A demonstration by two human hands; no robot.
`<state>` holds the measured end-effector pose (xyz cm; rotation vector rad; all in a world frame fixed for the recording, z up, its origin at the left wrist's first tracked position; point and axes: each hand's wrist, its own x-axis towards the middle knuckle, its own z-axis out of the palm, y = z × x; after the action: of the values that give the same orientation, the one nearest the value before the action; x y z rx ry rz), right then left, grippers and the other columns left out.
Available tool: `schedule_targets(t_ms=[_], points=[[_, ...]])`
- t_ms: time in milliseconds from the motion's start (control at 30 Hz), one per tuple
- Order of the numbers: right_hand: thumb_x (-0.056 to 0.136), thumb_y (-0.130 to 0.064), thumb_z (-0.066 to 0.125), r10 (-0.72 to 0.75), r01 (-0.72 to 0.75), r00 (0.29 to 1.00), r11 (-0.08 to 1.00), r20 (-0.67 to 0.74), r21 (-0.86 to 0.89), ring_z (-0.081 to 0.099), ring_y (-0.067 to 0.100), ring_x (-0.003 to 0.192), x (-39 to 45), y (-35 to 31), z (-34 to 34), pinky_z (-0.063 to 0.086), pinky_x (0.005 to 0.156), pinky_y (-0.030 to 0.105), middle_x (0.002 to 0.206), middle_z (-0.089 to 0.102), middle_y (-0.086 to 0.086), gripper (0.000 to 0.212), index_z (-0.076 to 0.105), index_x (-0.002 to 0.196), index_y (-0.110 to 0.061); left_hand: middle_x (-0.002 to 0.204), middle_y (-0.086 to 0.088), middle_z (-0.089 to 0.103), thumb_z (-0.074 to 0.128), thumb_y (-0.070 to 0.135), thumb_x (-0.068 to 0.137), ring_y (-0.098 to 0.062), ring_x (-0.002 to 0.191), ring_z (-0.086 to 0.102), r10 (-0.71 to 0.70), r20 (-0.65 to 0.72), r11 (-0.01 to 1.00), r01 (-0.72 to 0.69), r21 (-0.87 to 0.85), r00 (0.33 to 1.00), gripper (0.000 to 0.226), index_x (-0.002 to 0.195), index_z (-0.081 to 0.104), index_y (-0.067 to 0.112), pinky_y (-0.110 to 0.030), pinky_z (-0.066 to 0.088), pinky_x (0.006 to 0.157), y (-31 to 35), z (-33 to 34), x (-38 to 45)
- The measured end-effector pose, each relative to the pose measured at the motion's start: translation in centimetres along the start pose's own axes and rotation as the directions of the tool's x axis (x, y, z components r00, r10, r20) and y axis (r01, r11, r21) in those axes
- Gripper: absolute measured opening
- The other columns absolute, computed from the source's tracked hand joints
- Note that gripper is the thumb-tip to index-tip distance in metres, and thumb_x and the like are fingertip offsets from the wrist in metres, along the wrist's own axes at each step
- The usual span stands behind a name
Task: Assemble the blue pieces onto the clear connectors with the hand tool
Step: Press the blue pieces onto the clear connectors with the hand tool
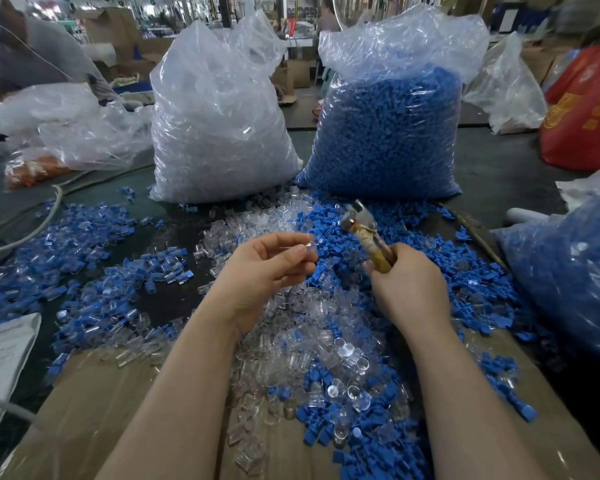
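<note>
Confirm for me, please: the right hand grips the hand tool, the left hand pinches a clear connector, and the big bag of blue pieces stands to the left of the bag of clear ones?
Not quite: the head view shows the bag of blue pieces standing right of the bag of clear ones. The right hand does grip the hand tool, and the left hand pinches a clear connector.

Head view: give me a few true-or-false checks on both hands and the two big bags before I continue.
1. The right hand grips the hand tool. True.
2. The left hand is empty. False: it pinches a clear connector.
3. The bag of blue pieces stands right of the bag of clear connectors. True.
4. Both bags are tied shut. False: their tops stand open.
5. The tool's head rests on the table. False: it is raised above the pile.
</note>
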<state>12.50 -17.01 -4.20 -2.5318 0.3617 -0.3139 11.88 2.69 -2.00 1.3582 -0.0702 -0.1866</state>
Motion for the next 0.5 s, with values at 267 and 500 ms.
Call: schedule_targets(t_ms=[267, 500], points=[[0.09, -0.03, 0.07, -0.114, 0.072, 0.993, 0.722, 0.015, 0.688, 0.049, 0.009, 0.06, -1.0, -1.7, 0.1, 0.042, 0.052, 0.02, 0.076, 0.064, 0.012, 0.017, 0.066, 0.084, -0.015, 0.097, -0.014, 0.075, 0.069, 0.01, 0.075, -0.017, 0.082, 0.073, -0.017, 0.024, 0.99, 0.02, -0.138, 1.0, 0.032, 0.106, 0.066, 0.004, -0.024, 0.059, 0.071, 0.3, 0.2, -0.1], [0.091, -0.015, 0.068, -0.215, 0.144, 0.976, 0.519, -0.035, 0.843, 0.061, 0.004, 0.07, -1.7, -2.5, -0.3, 0.051, 0.067, 0.011, 0.072, 0.068, -0.01, 0.014, 0.067, 0.081, -0.025, 0.094, -0.01, 0.076, 0.071, 0.009, 0.073, -0.016, 0.083, 0.073, 0.013, 0.03, 0.998, -0.01, -0.067, 0.999, 0.027, 0.1, 0.066, 0.007, -0.022, 0.058, 0.072, 0.1, 0.7, -0.1]])
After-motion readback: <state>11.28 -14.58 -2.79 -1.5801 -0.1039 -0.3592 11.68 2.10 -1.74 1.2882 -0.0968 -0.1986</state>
